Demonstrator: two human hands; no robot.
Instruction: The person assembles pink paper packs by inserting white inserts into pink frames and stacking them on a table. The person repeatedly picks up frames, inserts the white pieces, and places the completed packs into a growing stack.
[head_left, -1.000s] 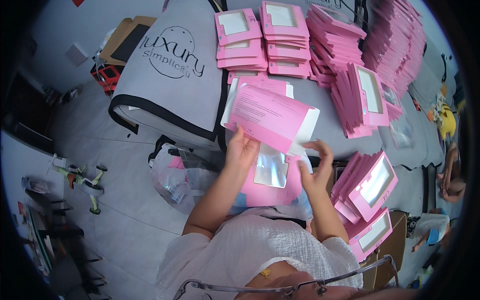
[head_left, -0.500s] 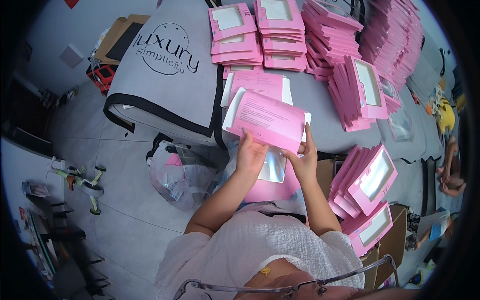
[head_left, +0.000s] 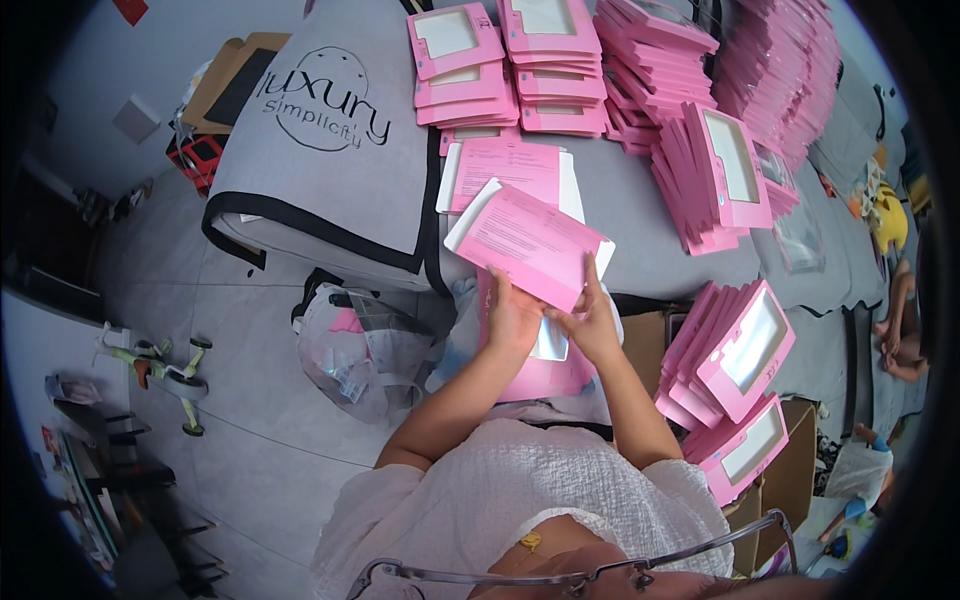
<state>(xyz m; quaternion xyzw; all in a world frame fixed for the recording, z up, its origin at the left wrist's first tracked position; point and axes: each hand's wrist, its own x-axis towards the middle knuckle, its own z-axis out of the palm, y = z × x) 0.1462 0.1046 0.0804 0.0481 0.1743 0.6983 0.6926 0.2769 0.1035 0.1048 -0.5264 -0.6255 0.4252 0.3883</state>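
Note:
Both my hands hold a flattened pink box (head_left: 530,240) with small print and white end flaps, tilted down toward its right end. My left hand (head_left: 513,318) grips its near edge, the thumb up over the printed face. At the right end, my right hand (head_left: 590,322) pinches the same box, fingers along the edge beside a white flap. Under my hands another pink box piece (head_left: 550,380) with a shiny window lies across my lap, partly hidden by them. Just beyond, a printed pink box blank (head_left: 508,178) with white flaps rests on the grey sofa.
Stacks of pink window boxes (head_left: 560,80) cover the back of the grey sofa (head_left: 330,160). More pink boxes (head_left: 735,350) lean at my right above a cardboard carton (head_left: 790,440). A clear bag (head_left: 360,350) sits on the floor at left. Another person's hand (head_left: 905,360) shows far right.
My right hand has moved left and down, closer to my left hand. The held box has tilted further down at its right end, and my left hand has shifted slightly right.

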